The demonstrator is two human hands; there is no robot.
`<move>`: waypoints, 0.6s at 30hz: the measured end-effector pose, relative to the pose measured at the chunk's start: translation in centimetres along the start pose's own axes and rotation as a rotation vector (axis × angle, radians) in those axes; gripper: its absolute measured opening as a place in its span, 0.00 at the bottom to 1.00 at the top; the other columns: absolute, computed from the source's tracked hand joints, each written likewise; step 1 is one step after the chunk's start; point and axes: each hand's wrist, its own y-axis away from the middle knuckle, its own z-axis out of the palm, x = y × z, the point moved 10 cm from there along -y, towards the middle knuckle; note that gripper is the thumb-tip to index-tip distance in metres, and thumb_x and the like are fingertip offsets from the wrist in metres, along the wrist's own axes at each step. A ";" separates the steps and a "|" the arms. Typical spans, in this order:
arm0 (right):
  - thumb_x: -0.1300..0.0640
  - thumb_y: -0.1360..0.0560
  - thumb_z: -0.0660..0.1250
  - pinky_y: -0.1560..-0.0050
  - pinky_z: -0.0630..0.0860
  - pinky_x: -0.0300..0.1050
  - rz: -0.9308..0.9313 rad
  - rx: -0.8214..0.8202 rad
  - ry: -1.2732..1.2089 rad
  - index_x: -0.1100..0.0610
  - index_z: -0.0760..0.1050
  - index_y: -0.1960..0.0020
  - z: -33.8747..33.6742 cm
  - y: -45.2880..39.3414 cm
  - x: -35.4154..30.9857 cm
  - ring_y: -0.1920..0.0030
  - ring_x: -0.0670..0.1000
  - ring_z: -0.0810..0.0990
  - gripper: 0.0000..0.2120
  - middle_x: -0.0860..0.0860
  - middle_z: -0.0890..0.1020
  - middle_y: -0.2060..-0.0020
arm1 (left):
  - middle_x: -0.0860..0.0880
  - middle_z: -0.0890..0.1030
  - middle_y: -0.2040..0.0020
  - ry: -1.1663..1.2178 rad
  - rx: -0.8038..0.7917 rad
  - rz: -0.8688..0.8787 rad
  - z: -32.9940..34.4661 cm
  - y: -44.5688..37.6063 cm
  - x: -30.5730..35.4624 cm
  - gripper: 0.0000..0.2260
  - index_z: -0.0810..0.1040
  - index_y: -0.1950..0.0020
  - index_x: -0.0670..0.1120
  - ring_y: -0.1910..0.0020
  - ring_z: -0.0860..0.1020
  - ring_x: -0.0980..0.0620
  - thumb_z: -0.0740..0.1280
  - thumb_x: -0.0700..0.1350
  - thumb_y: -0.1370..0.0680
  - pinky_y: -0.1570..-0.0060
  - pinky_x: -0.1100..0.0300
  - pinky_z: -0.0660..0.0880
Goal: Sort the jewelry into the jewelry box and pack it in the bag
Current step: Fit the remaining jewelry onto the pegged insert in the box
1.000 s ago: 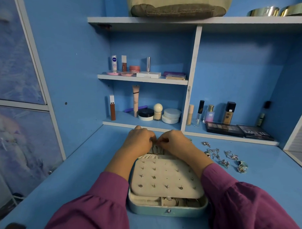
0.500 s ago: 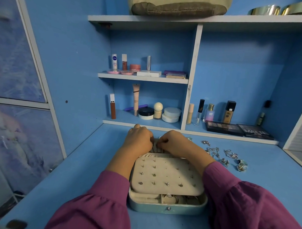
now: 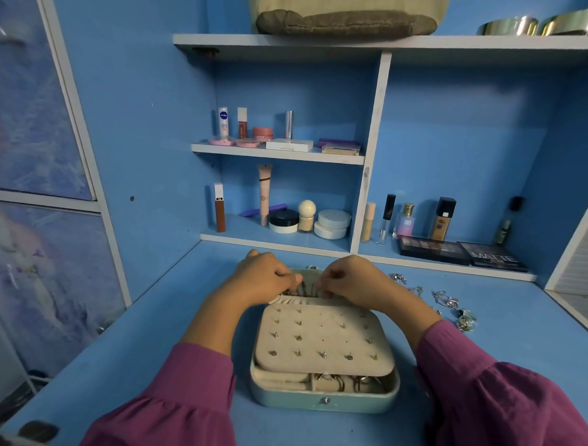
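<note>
Hands unmoved: both [image 3: 264, 278] [image 3: 347, 279] curled at jewelry box [image 3: 323, 395] back.

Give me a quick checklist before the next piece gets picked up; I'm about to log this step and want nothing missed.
1. Jewelry box open and flat on the desk: ok.
2. Stud panel has free holes: ok, several are empty.
3. Piece at the far end of the box seated: cannot tell; left hand and right hand cover it.
4. Both hands free for the next pick: not ok, fingers are curled at the box's far end.
5. Loose jewelry within view on the desk, right of the box: ok.
6. Bag at hand: not ok, it sits on the top shelf.
</note>
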 end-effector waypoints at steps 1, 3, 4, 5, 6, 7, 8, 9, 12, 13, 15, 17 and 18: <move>0.53 0.24 0.67 0.57 0.75 0.39 0.000 -0.038 0.027 0.52 0.83 0.55 0.3 0.1 0.2 0.59 0.45 0.78 0.06 0.45 0.82 0.61 | 0.47 0.78 0.55 -0.015 -0.006 0.002 0.1 0.1 0.0 0.14 0.85 0.55 0.51 0.44 0.65 0.51 0.64 0.56 0.22 0.44 0.54 0.68; 0.51 0.26 0.69 0.54 0.75 0.38 -0.025 -0.098 0.048 0.51 0.83 0.54 0.8 0.4 0.2 0.57 0.43 0.77 0.05 0.43 0.81 0.59 | 0.48 0.78 0.55 -0.001 -0.003 -0.001 0.3 0.1 0.1 0.15 0.85 0.56 0.51 0.43 0.65 0.52 0.63 0.57 0.22 0.42 0.53 0.68; 0.50 0.26 0.70 0.52 0.76 0.40 -0.033 -0.116 0.052 0.51 0.83 0.53 1.0 0.4 0.2 0.56 0.43 0.77 0.06 0.44 0.81 0.58 | 0.48 0.78 0.55 0.006 0.000 -0.001 0.3 0.1 0.1 0.15 0.85 0.57 0.51 0.43 0.65 0.52 0.63 0.57 0.22 0.42 0.53 0.68; 0.50 0.27 0.70 0.50 0.76 0.42 -0.035 -0.130 0.063 0.51 0.82 0.53 1.2 0.4 0.2 0.55 0.44 0.77 0.07 0.45 0.81 0.56 | 0.47 0.78 0.56 0.007 0.000 -0.001 0.5 0.1 0.1 0.16 0.85 0.58 0.50 0.44 0.65 0.52 0.62 0.57 0.22 0.43 0.53 0.68; 0.49 0.26 0.69 0.50 0.76 0.42 -0.036 -0.144 0.075 0.52 0.81 0.52 1.4 0.5 0.1 0.54 0.45 0.77 0.07 0.46 0.81 0.55 | 0.47 0.78 0.57 0.000 -0.007 -0.001 0.6 0.0 0.1 0.17 0.84 0.59 0.49 0.44 0.65 0.52 0.61 0.58 0.21 0.43 0.53 0.68; 0.50 0.25 0.68 0.51 0.74 0.40 -0.041 -0.159 0.082 0.52 0.80 0.52 1.6 0.5 0.0 0.54 0.45 0.77 0.07 0.46 0.80 0.55 | 0.47 0.77 0.59 -0.014 -0.014 0.003 0.8 0.0 0.2 0.19 0.84 0.61 0.48 0.45 0.66 0.51 0.61 0.58 0.21 0.44 0.53 0.68; 0.51 0.24 0.66 0.52 0.73 0.38 -0.054 -0.169 0.081 0.52 0.79 0.52 1.7 0.6 -0.1 0.54 0.45 0.76 0.05 0.45 0.79 0.55 | 0.47 0.76 0.62 -0.037 -0.019 0.010 1.1 0.0 0.3 0.21 0.82 0.63 0.46 0.46 0.66 0.51 0.60 0.59 0.21 0.45 0.53 0.69; 0.53 0.23 0.65 0.53 0.71 0.37 -0.067 -0.174 0.073 0.52 0.78 0.51 1.7 0.6 -0.1 0.54 0.46 0.75 0.05 0.45 0.78 0.56 | 0.47 0.75 0.65 -0.058 -0.023 0.021 1.3 -0.1 0.5 0.24 0.79 0.67 0.45 0.47 0.67 0.50 0.59 0.60 0.21 0.45 0.52 0.70; 0.53 0.21 0.62 0.57 0.70 0.36 -0.040 -0.147 -0.080 0.54 0.77 0.50 1.2 0.8 0.1 0.57 0.46 0.74 0.07 0.46 0.78 0.58 | 0.50 0.73 0.67 -0.101 -0.037 0.036 1.8 -0.2 1.0 0.25 0.75 0.69 0.49 0.47 0.67 0.49 0.54 0.63 0.21 0.43 0.49 0.70; 0.52 0.20 0.61 0.57 0.71 0.37 -0.013 -0.139 -0.146 0.55 0.78 0.49 1.0 0.8 0.3 0.57 0.47 0.75 0.09 0.47 0.79 0.58 | 0.51 0.75 0.66 -0.100 -0.044 0.030 1.9 -0.3 1.0 0.25 0.77 0.68 0.51 0.45 0.67 0.48 0.53 0.64 0.21 0.43 0.49 0.69; 0.48 0.19 0.58 0.53 0.72 0.38 0.022 -0.132 -0.203 0.55 0.78 0.47 1.0 0.8 0.7 0.55 0.48 0.76 0.14 0.50 0.80 0.54 | 0.52 0.77 0.62 -0.081 -0.027 0.025 1.7 -0.4 0.9 0.26 0.78 0.66 0.53 0.44 0.68 0.48 0.50 0.64 0.21 0.41 0.49 0.68; 0.44 0.19 0.55 0.51 0.71 0.39 0.031 -0.143 -0.209 0.52 0.79 0.45 1.2 0.9 0.7 0.53 0.46 0.76 0.17 0.48 0.79 0.53 | 0.51 0.77 0.58 -0.033 0.065 0.007 0.7 -0.5 0.6 0.26 0.81 0.62 0.51 0.42 0.67 0.48 0.50 0.63 0.20 0.39 0.48 0.66; 0.42 0.19 0.53 0.52 0.71 0.37 0.036 -0.152 -0.216 0.50 0.79 0.44 1.4 1.0 0.6 0.54 0.44 0.75 0.19 0.45 0.78 0.54 | 0.50 0.76 0.56 -0.017 0.127 -0.006 0.1 -0.5 0.3 0.26 0.81 0.61 0.50 0.42 0.67 0.48 0.51 0.62 0.20 0.38 0.48 0.66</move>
